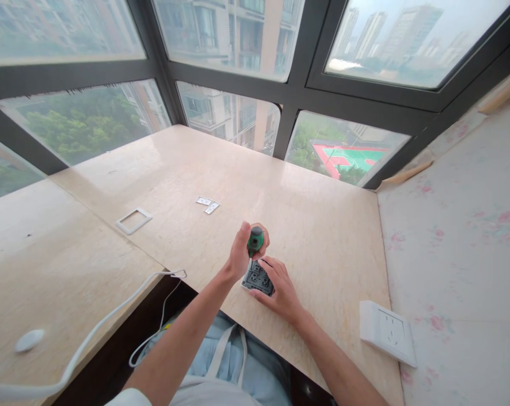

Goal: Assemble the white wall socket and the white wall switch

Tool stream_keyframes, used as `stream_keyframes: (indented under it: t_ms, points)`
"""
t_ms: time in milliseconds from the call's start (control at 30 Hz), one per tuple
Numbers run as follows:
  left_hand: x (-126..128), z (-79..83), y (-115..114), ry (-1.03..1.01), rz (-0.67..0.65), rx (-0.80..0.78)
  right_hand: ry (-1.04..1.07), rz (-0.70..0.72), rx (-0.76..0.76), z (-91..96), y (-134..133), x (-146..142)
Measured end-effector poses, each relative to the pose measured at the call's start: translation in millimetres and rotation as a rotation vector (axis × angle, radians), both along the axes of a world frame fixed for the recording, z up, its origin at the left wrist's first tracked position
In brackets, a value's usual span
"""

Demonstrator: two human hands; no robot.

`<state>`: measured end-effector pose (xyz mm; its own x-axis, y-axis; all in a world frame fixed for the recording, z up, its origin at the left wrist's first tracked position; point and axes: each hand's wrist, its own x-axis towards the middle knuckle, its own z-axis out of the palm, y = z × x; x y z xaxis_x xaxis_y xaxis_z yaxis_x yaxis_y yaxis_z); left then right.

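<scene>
My left hand [240, 251] is closed around the green handle of a screwdriver [255, 240], held upright with its tip down on a grey socket module [258, 278]. The module lies on the beige marble sill [322, 225] near its front edge. My right hand [280, 287] rests on the module's right side, fingers pressed on it and holding it in place.
A white cover frame [133, 220] and two small white plates [208, 204] lie further back on the sill. A white wall socket [387, 332] sits on the flowered wall at right. A white cable [111, 316] runs over the left sill. Windows stand behind.
</scene>
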<state>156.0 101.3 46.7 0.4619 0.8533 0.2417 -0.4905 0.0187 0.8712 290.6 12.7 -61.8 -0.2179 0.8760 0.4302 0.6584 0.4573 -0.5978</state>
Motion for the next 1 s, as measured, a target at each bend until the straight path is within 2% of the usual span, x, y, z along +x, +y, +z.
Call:
stream_keyframes:
  t_ms: [100, 167, 300, 433, 533, 667, 767, 900, 1000]
  points:
    - [0.4, -2.2, -1.4, 0.088, -0.01, 0.088, -0.004, -0.005, -0.008, -0.1, 0.3, -0.3]
    - [0.5, -3.1, -3.2, 0.13, 0.024, 0.082, -0.007, -0.009, -0.011, 0.1, 0.4, -0.5]
    - [-0.1, -7.7, -4.0, 0.018, 0.13, -0.003, -0.003, -0.005, -0.006, 1.0, 0.0, 0.4]
    - [-6.0, -13.7, -2.8, -0.009, 0.238, 0.054, 0.006, 0.005, -0.018, 3.1, -0.8, 1.7]
    - [-10.6, -12.2, -6.0, 0.005, 0.161, 0.067, 0.005, 0.006, -0.021, 3.8, -0.9, 1.8]
    - [-8.4, -4.6, -10.9, -0.009, 0.022, 0.005, 0.004, 0.0, -0.011, 2.2, -0.4, 1.4]
    - [-2.8, -3.2, -9.6, -0.051, 0.005, -0.018, 0.007, -0.007, -0.011, 0.5, -0.1, 1.3]
    - [1.6, -9.7, -7.0, -0.048, -0.035, -0.004, 0.016, 0.001, -0.011, -0.3, 0.1, 1.6]
    - [1.4, -13.0, -8.1, -0.022, -0.017, -0.005, 0.019, 0.006, -0.014, 0.3, 0.2, 1.8]
